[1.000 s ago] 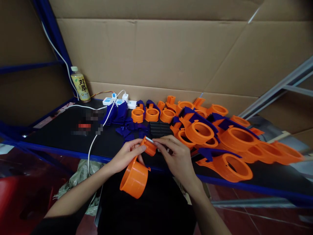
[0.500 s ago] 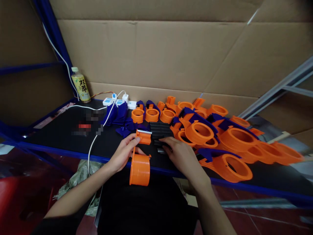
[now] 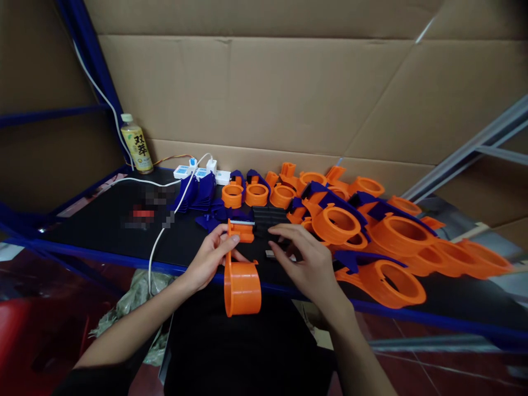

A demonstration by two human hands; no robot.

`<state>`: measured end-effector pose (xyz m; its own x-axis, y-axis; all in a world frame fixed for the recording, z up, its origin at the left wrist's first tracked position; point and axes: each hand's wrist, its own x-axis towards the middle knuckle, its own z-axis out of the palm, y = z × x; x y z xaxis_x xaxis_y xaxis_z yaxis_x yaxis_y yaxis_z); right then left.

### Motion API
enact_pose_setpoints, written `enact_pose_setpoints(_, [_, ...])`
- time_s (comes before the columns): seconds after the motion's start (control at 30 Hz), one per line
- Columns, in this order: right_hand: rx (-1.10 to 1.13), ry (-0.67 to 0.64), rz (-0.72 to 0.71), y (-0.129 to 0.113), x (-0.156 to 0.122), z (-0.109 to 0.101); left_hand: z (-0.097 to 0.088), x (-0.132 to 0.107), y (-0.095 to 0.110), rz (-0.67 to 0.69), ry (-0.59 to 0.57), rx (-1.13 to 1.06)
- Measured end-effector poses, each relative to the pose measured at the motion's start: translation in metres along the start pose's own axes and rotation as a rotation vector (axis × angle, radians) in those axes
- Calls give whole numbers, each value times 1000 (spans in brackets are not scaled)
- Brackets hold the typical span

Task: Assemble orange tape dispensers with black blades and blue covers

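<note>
My left hand (image 3: 214, 256) is closed on an orange tape dispenser (image 3: 243, 289), its ring hanging down over the table's front edge. A pale toothed blade (image 3: 242, 223) runs along the top of the dispenser's head. Just right of that head is my right hand (image 3: 307, 258), with thumb and forefinger bent toward each other in a pinch. Anything dark between those fingertips blends into the black table, so I cannot make it out. Behind the fingers lie black ribbed strips (image 3: 268, 215). A small greyish piece (image 3: 270, 254) rests under the right hand.
Orange and blue tape dispensers (image 3: 336, 223) crowd the right side. Stacked blue plastic parts (image 3: 204, 192) lie left of centre. A white power strip (image 3: 223, 177), a white cable (image 3: 159, 236) and a drink bottle (image 3: 137, 146) are farther back, before a cardboard wall (image 3: 264, 93).
My right hand has lifted off the black strips, its fingers more raised and curved. The dispenser in my left hand has turned slightly, its ring swinging a little to the right.
</note>
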<state>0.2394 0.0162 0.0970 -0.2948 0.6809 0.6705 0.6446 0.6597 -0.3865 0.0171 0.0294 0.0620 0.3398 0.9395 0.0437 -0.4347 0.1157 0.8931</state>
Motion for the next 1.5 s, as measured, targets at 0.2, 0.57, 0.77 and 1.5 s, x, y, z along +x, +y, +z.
enact_pose_setpoints(0.2, [19, 58, -55, -16, -1, 21, 1, 0, -1, 33, -141, 74])
enact_pose_setpoints(0.57, [-102, 172, -10, -31, -7, 33, -2, 0, -2, 39, -172, 135])
enact_pose_setpoints(0.77, [-164, 172, -124, -40, -12, 34, -3, -1, -2, 7, -189, 145])
enact_pose_setpoints(1.5, [61, 34, -175, -42, -10, 27, -1, -5, 4, -70, -102, -71])
